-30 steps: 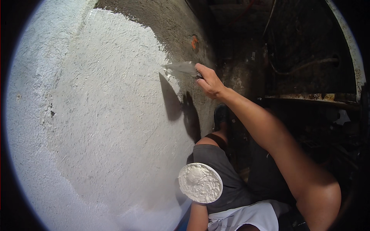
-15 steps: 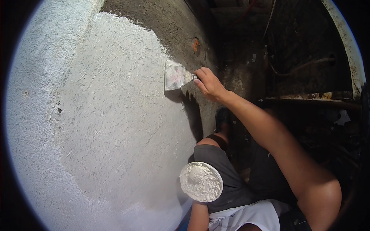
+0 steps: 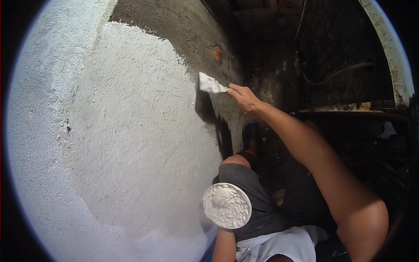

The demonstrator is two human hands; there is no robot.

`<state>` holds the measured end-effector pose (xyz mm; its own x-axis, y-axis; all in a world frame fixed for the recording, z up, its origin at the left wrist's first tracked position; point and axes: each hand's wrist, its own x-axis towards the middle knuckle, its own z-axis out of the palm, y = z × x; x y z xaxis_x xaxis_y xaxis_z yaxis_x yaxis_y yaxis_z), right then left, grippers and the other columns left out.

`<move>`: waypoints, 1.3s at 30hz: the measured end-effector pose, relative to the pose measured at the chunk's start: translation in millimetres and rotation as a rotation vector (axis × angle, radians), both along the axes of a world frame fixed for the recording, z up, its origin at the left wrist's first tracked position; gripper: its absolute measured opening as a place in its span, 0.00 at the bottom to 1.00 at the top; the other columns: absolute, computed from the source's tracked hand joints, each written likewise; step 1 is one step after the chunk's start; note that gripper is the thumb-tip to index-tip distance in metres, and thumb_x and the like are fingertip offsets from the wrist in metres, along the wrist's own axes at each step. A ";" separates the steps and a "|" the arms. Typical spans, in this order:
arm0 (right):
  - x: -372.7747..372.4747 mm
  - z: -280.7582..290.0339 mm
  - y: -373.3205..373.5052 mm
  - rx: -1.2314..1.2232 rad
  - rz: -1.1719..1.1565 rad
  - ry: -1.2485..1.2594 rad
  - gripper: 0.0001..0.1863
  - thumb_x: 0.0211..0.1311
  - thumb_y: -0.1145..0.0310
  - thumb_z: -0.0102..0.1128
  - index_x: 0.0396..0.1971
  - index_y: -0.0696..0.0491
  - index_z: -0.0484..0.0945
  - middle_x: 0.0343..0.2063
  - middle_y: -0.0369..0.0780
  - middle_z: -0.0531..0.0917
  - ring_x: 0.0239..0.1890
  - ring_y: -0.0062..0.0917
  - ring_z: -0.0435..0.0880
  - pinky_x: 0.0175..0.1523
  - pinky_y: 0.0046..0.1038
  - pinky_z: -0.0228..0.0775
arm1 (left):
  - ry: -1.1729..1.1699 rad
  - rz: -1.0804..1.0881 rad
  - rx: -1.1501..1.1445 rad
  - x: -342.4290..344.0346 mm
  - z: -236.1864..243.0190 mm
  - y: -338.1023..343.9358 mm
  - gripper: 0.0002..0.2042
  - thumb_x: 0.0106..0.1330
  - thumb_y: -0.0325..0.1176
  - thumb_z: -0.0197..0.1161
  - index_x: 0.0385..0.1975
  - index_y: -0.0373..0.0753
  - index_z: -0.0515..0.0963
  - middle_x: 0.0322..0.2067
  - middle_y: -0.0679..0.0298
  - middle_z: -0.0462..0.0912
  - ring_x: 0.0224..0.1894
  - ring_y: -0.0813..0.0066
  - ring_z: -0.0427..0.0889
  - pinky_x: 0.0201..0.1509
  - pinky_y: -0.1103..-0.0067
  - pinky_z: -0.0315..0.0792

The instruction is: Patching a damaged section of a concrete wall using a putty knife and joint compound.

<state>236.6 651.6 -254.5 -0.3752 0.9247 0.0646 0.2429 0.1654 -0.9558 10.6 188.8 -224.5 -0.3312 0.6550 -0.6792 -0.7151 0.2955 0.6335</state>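
Note:
My right hand [image 3: 243, 98] is closed around the handle of a wide putty knife [image 3: 211, 84], whose blade is smeared with white paste. The blade is tilted and looks lifted off the wall [image 3: 135, 118], its shadow falling just below. White filler covers a broad patch there, ending in a ragged edge against bare grey-brown cement [image 3: 174, 26]. In front of my thigh, a round white tub [image 3: 248, 209] is full of thick white putty [image 3: 224, 203]. My left forearm [image 3: 225, 244] runs up beneath this tub, which hides the hand holding it.
An orange mark [image 3: 218, 53] shows on the bare cement. Over to the right are a dark recess with a cable [image 3: 331, 81] and a rusty pale frame [image 3: 399, 65]. My shoe [image 3: 250, 131] stands on the dark floor near the wall's foot.
My right hand has moved slightly right and down. The putty knife has turned from broadside to more edge-on and come away from the filled patch. The tub has barely moved.

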 end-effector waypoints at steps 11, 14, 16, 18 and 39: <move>-2.5 14.1 -7.5 -0.526 0.178 0.598 0.22 0.74 0.49 0.44 0.29 0.53 0.70 0.21 0.37 0.70 0.25 0.29 0.70 0.37 0.35 0.65 | -0.219 -0.284 0.719 -28.7 -41.3 23.4 0.34 0.75 0.65 0.42 0.69 0.46 0.70 0.66 0.58 0.74 0.66 0.53 0.75 0.68 0.54 0.72; -21.5 23.3 9.0 0.070 0.055 0.123 0.19 0.73 0.54 0.50 0.34 0.57 0.69 0.25 0.45 0.72 0.31 0.38 0.73 0.42 0.40 0.67 | -0.214 -0.482 1.079 -53.5 -67.7 25.5 0.34 0.75 0.65 0.43 0.69 0.46 0.70 0.66 0.58 0.75 0.65 0.52 0.75 0.68 0.53 0.72; -16.9 9.5 18.4 0.133 0.047 0.022 0.18 0.70 0.57 0.54 0.38 0.60 0.68 0.32 0.50 0.72 0.36 0.45 0.73 0.46 0.43 0.66 | -0.339 -0.135 0.584 -45.8 -44.3 1.9 0.34 0.74 0.65 0.43 0.69 0.46 0.71 0.66 0.58 0.75 0.65 0.52 0.75 0.67 0.53 0.72; -7.9 -11.1 26.1 0.348 -0.075 0.008 0.18 0.68 0.57 0.55 0.39 0.59 0.70 0.33 0.49 0.71 0.37 0.46 0.73 0.45 0.43 0.66 | -0.438 0.183 0.061 -40.1 -33.4 1.8 0.34 0.74 0.66 0.43 0.68 0.46 0.71 0.65 0.58 0.75 0.65 0.52 0.76 0.67 0.53 0.72; -43.4 1.6 22.7 0.356 0.037 0.043 0.20 0.73 0.55 0.54 0.45 0.59 0.69 0.40 0.51 0.71 0.47 0.48 0.72 0.54 0.44 0.67 | -0.406 0.166 0.086 -52.0 -34.6 -2.5 0.35 0.73 0.67 0.45 0.68 0.48 0.71 0.65 0.57 0.75 0.65 0.50 0.76 0.66 0.49 0.72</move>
<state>193.3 674.2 -252.9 -0.3981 0.8270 0.3970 0.1908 0.4980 -0.8459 -41.4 186.4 -259.1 -0.1541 0.6756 -0.7210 -0.9442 0.1143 0.3089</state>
